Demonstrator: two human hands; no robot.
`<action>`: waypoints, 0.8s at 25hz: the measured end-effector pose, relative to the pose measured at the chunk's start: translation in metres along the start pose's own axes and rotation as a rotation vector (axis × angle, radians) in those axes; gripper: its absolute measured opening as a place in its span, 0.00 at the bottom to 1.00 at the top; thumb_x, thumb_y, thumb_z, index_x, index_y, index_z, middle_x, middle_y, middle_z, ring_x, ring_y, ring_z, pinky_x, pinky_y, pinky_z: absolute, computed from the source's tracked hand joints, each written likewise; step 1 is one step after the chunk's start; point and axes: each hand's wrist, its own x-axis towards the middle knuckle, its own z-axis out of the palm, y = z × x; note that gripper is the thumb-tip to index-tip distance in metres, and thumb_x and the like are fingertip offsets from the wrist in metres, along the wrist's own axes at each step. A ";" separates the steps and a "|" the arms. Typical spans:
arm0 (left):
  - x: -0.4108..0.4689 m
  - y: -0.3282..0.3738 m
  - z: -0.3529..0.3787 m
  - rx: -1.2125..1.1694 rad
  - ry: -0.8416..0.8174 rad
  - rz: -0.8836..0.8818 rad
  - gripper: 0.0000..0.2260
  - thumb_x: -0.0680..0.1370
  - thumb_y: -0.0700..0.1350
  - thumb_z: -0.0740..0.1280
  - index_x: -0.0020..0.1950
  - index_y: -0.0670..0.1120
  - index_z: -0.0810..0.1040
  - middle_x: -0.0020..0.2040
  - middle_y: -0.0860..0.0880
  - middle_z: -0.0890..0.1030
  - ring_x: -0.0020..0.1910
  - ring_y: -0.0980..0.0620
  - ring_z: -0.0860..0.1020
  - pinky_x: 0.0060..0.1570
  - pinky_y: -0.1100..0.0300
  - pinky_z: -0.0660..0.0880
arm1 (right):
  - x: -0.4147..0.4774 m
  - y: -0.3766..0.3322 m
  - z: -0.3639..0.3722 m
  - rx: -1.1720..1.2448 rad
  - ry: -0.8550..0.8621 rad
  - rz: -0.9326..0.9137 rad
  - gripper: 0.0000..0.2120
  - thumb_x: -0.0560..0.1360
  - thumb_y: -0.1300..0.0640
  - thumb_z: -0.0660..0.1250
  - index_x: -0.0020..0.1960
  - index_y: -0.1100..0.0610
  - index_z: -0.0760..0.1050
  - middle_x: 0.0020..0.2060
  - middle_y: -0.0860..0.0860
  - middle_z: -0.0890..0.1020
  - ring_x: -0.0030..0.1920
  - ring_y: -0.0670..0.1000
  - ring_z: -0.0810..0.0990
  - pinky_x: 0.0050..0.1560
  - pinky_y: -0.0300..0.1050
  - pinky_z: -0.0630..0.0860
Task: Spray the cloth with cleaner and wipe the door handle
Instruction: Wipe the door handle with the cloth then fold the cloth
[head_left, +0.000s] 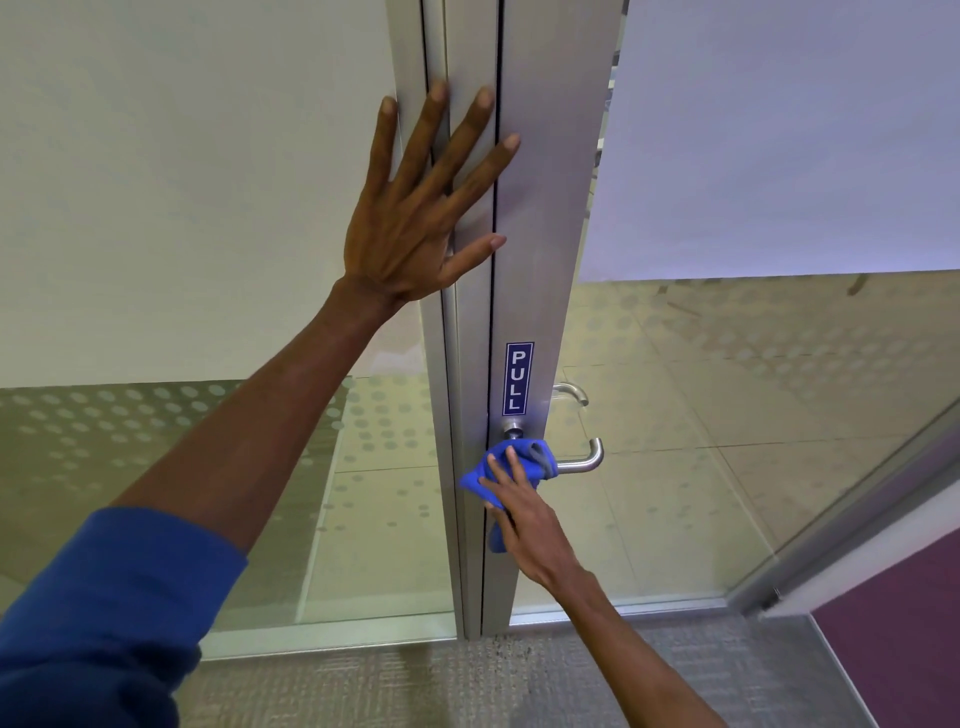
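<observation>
Door frame (524, 260) under splayed fingers (415, 156)

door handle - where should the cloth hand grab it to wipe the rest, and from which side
Grip the bare horizontal bar of the door handle, coming from below and the near side as the right hand already does. The blue cloth covers only the end near the pivot; the bar runs right to an upturned tip, so wrapping and sliding rightward should suit. The left hand lies flat on the door frame.
</observation>
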 end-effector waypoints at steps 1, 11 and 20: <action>0.001 0.000 0.000 0.001 -0.006 0.000 0.36 0.81 0.70 0.52 0.84 0.52 0.57 0.81 0.42 0.65 0.79 0.34 0.62 0.77 0.34 0.52 | 0.000 0.004 -0.004 -0.064 -0.108 -0.010 0.24 0.85 0.55 0.58 0.80 0.50 0.62 0.81 0.44 0.54 0.81 0.45 0.52 0.68 0.49 0.72; -0.003 -0.001 0.003 0.008 -0.020 0.017 0.37 0.80 0.71 0.54 0.84 0.53 0.53 0.82 0.43 0.63 0.80 0.35 0.57 0.77 0.33 0.50 | -0.066 0.013 -0.014 0.512 -0.076 0.339 0.18 0.84 0.45 0.59 0.72 0.42 0.73 0.73 0.38 0.73 0.74 0.42 0.69 0.75 0.45 0.65; -0.017 0.002 -0.022 -0.245 -0.127 0.030 0.35 0.83 0.66 0.53 0.84 0.52 0.46 0.83 0.40 0.58 0.82 0.34 0.54 0.78 0.31 0.45 | -0.093 -0.036 -0.033 0.994 0.321 0.548 0.16 0.80 0.40 0.63 0.58 0.47 0.83 0.55 0.49 0.87 0.56 0.50 0.84 0.54 0.47 0.80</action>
